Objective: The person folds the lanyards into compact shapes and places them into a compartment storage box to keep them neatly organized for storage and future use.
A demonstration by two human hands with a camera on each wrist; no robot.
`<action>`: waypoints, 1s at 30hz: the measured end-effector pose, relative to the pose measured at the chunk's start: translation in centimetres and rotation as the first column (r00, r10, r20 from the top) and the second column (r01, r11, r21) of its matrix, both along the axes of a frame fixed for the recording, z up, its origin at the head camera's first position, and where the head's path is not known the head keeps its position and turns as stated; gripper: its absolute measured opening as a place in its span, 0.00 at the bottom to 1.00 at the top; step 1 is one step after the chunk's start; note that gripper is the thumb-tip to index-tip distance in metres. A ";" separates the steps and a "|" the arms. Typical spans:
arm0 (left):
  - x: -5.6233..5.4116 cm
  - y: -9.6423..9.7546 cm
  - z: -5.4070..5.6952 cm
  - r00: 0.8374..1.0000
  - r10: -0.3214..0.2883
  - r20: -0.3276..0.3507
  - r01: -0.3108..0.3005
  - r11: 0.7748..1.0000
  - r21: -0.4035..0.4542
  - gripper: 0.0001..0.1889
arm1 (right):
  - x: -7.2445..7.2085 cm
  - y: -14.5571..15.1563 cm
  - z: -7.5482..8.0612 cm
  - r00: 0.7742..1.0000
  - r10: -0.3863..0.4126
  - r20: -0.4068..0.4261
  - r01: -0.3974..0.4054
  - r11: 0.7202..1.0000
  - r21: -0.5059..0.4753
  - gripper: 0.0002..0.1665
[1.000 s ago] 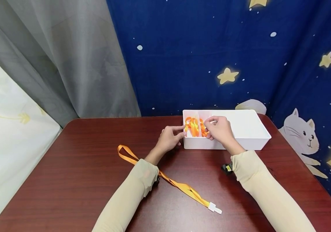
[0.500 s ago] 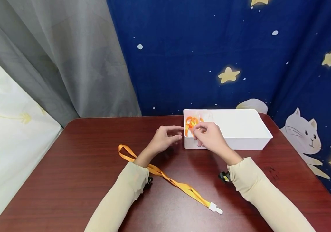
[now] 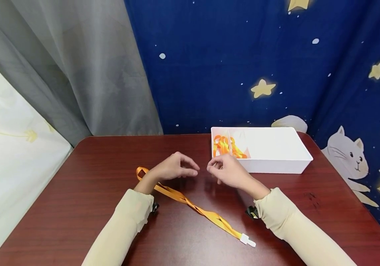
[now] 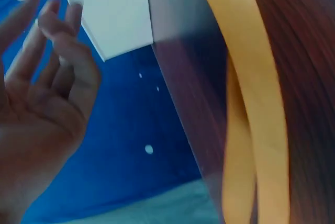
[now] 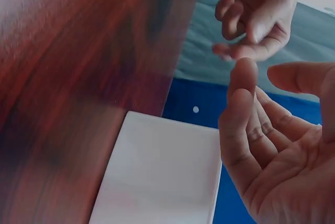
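Note:
In the head view my left hand hovers over the table, above the upper stretch of a yellow-orange lanyard. Its fingers are relaxed and hold nothing. My right hand, loosely bent and holding nothing, is just in front of the white box. The lanyard lies slantwise on the table, its loop at the far left and its white plastic clip at the near right. Bright orange lanyards lie bunched in the box's left compartments. Close up, the strap fills the right side of the left wrist view.
The box stands at the back right of the dark red-brown table, with thin dividers in its left part. Behind the table hang a grey curtain and a blue star-patterned curtain.
Both hands have drawn back from the box toward the person, the left one also leftward. The right hand has left the orange lanyards, which stay in the compartments. The lanyard on the table has not moved.

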State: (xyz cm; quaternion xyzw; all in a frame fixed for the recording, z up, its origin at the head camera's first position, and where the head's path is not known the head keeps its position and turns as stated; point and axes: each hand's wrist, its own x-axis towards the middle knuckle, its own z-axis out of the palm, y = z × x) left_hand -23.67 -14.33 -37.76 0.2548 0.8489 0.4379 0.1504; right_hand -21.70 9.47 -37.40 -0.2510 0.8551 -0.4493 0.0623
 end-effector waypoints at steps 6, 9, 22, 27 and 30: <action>0.4 -1.7 -0.7 0.992 -0.122 0.042 0.125 0.990 -0.066 0.14 | 0.5 -0.4 -0.6 1.000 0.025 0.012 -0.026 0.999 0.022 0.07; 0.6 -2.2 -1.1 0.979 -0.174 0.108 0.184 0.979 -0.092 0.13 | 0.9 -0.5 -0.8 0.999 0.036 0.020 -0.036 0.999 0.028 0.07; 1.0 -3.1 -1.6 0.944 -0.253 0.211 0.291 0.941 -0.173 0.15 | 2.0 -1.2 -1.3 0.990 0.136 0.038 -0.137 0.990 0.025 0.09; 1.2 -3.4 -1.5 0.942 -0.245 0.231 0.282 0.949 -0.143 0.16 | 2.2 -1.4 -1.7 0.985 0.159 0.061 -0.160 0.987 0.013 0.09; 1.3 -3.5 -1.5 0.940 -0.250 0.232 0.285 0.950 -0.129 0.16 | 2.4 -1.6 -2.0 0.983 0.171 0.073 -0.173 0.985 0.017 0.09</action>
